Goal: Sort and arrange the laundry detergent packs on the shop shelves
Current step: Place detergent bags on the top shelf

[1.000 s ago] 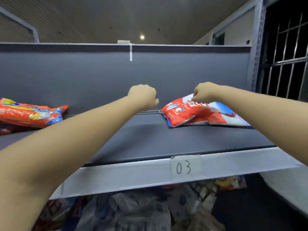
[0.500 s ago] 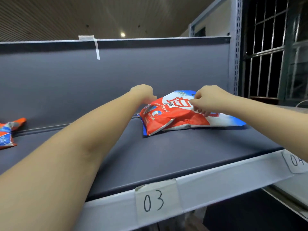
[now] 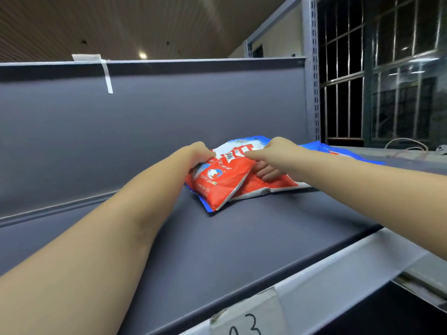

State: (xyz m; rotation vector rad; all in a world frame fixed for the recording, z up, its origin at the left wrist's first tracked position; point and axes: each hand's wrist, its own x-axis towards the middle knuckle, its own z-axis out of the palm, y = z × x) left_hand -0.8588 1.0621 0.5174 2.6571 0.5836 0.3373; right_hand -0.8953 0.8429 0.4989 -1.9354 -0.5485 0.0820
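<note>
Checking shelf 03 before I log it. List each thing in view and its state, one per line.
top detergent pack: lying on the lower pack, gripped by both hands
lower detergent pack: flat on the shelf, partly covered
left hand: grips the top pack's left edge
right hand: grips the top pack's right edge, fingers curled under
shelf: carries both packs
label 03: taped to the shelf's front edge
</note>
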